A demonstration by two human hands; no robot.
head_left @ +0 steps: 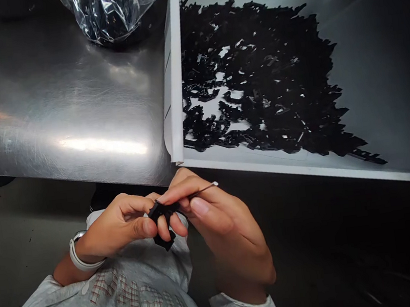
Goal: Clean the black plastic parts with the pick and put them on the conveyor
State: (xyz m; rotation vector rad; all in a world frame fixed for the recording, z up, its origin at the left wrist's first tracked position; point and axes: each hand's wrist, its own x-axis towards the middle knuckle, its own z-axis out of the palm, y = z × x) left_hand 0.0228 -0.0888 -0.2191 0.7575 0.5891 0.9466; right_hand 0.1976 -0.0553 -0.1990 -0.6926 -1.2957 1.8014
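My left hand (125,222) is closed around a small black plastic part (159,212) of irregular outline, with fingertips showing through its gaps. A thin dark stick with a small white tip, like a cotton swab (209,187), lies between the thumb and fingers of my right hand (216,217). Its white end points up and to the right, away from the part. The index fingertip of my right hand rests at the top edge of the black part. My fingers hide the stick's other end. Both hands are in front of my shirt, just below the table edge.
A scratched metal table (53,107) spans the left. On it, at the back, sits a clear plastic bag (113,15) with dark contents. To the right is a white tray (175,77) with a raised wall, holding a wide heap of black plastic parts (273,70).
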